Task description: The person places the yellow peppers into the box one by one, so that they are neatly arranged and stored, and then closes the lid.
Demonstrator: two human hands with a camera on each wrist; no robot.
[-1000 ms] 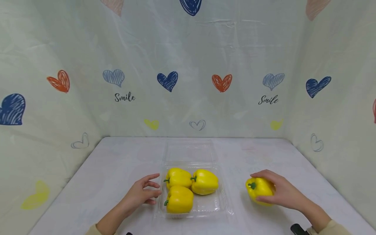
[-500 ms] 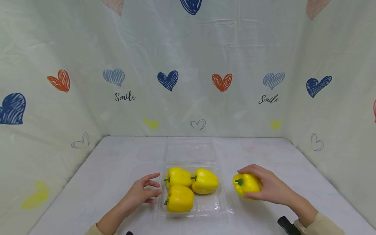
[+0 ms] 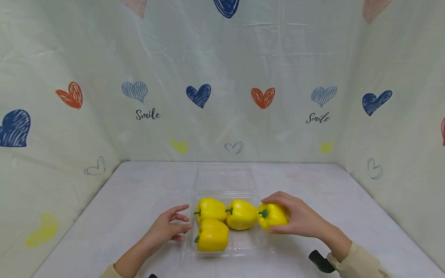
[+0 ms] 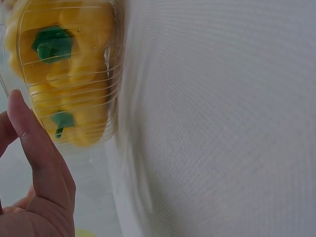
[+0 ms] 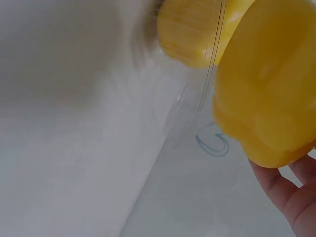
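Note:
A clear plastic clamshell box [image 3: 243, 247] lies in the middle of the table, and three yellow bell peppers sit inside: one at the back left [image 3: 211, 209], one at the back right [image 3: 242, 214] and one at the front left [image 3: 212, 235]. My right hand [image 3: 299, 216] grips a fourth yellow bell pepper [image 3: 272, 217] at the box's right edge, its green stem facing left. In the right wrist view this held pepper [image 5: 271, 84] is raised beside the clear wall. My left hand [image 3: 170, 229] has relaxed fingers right at the box's left rim; the left wrist view shows a fingertip [image 4: 17, 101] there.
The box's lid [image 3: 224, 179] is folded back flat toward the rear of the white table [image 3: 146, 185]. A curtain [image 3: 229, 58] printed with hearts encloses the back and sides. A black piece [image 3: 320, 261] sits at the right sleeve.
My right hand has carried the held bell pepper leftward, from the table's right side to the box's right edge. My left hand and the peppers in the box stay put.

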